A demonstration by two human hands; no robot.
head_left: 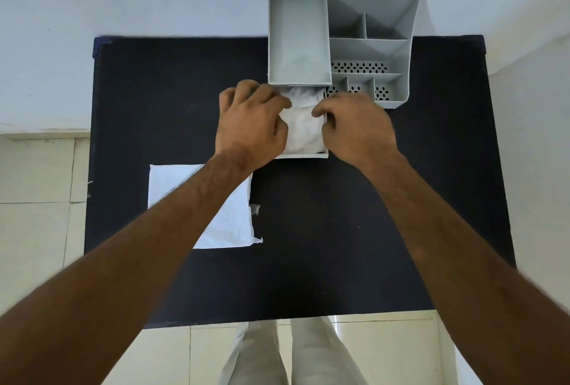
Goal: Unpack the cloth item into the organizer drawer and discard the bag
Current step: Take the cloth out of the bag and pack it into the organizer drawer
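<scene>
A grey organizer stands at the table's far edge, its drawer pulled out toward me. A white cloth item lies bunched inside the drawer. My left hand presses on the cloth's left side with curled fingers. On the cloth's right side my right hand pinches its edge. A flat white bag rests on the table to the near left, partly hidden under my left forearm.
The black table fills the middle of the view. A pale wall rises behind it and a tiled floor surrounds it. My light trousers show below the near edge.
</scene>
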